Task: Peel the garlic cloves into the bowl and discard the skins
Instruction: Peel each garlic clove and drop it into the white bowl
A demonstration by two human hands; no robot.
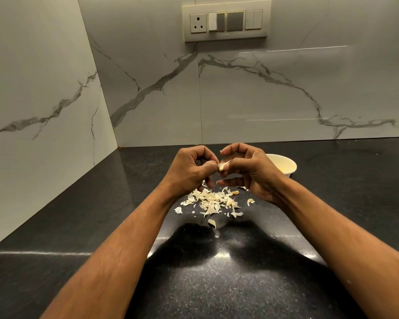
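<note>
Both hands are raised over the black counter and meet at a garlic clove (222,166). My left hand (189,169) pinches the clove's left end with curled fingers. My right hand (247,171) grips the clove from the right, and a strip of skin curls off between the thumbs. Below the hands lies a pile of garlic skins (211,201), with a few cloves (235,192) among them. A pale yellow bowl (285,166) stands behind my right hand, partly hidden by it.
The black granite counter (78,215) meets marble walls at the back and left, forming a corner. A switch and socket panel (225,21) is on the back wall. Stray skin pieces (212,223) lie nearer to me.
</note>
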